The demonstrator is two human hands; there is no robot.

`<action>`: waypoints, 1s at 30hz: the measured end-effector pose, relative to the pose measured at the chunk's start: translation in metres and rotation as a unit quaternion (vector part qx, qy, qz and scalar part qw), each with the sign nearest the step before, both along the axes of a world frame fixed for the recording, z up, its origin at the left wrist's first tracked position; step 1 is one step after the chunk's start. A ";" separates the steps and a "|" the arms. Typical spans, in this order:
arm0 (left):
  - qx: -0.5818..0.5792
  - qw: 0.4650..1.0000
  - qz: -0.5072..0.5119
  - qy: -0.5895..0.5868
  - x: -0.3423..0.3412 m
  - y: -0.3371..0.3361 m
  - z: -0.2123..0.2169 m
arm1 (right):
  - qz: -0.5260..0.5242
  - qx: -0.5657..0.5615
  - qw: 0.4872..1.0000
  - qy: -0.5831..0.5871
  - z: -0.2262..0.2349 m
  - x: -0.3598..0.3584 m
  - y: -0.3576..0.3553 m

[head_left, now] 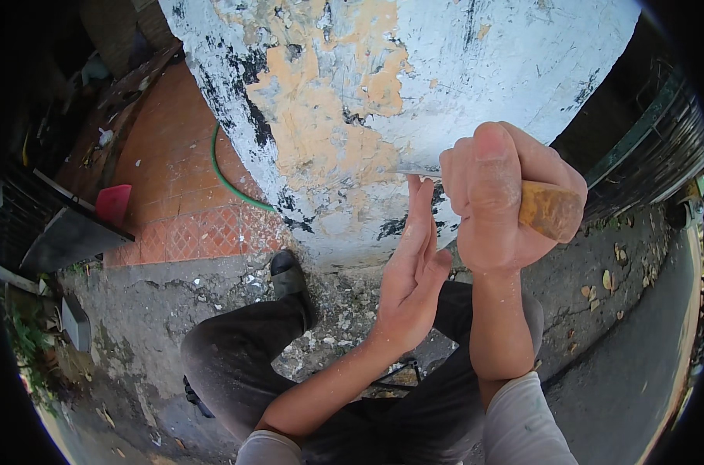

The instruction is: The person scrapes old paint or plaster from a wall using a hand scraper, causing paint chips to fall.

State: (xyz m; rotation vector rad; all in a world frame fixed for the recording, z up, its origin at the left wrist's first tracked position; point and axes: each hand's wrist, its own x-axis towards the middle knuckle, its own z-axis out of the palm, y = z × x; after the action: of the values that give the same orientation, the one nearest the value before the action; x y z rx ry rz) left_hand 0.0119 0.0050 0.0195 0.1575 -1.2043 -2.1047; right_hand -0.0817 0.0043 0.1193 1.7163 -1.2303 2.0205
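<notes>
While right hand (498, 198) clenches bladed tool (552, 211), left hand's (411, 280) fingers together, forearms (333, 387) apart, wall (344, 116) edge behind.

peeling wall (476, 85) blocking ahead, free room leftward

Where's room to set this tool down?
Mainly free: orange tiles between the pink object and green hose, lightly flecked; grey ground between tiles and left knee. Crowded: before the wall, around left hand, right hand and tool.
</notes>
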 end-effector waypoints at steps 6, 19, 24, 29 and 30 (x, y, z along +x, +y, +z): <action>-0.038 0.999 0.024 -0.008 0.000 0.006 0.001 | 0.030 0.007 0.996 -0.086 0.001 -0.005 0.004; -0.139 0.989 0.047 0.031 -0.009 -0.004 -0.011 | 0.070 0.005 0.988 -0.136 -0.008 -0.007 -0.017; -0.063 0.997 0.038 0.038 -0.001 0.003 -0.005 | 0.060 0.017 0.993 -0.100 -0.005 0.005 -0.019; 0.022 0.999 -0.002 0.037 0.006 0.007 0.001 | -0.023 0.030 0.999 -0.032 -0.010 0.018 -0.020; 0.026 0.999 -0.003 0.040 0.006 0.008 0.008 | 0.002 0.007 0.999 -0.039 -0.005 0.019 -0.017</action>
State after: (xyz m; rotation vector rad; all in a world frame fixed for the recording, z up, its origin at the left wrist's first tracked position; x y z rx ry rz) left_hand 0.0179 0.0126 0.0271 0.0927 -1.1066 -2.1280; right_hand -0.0627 -0.0124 0.1144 1.6622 -1.2678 2.1044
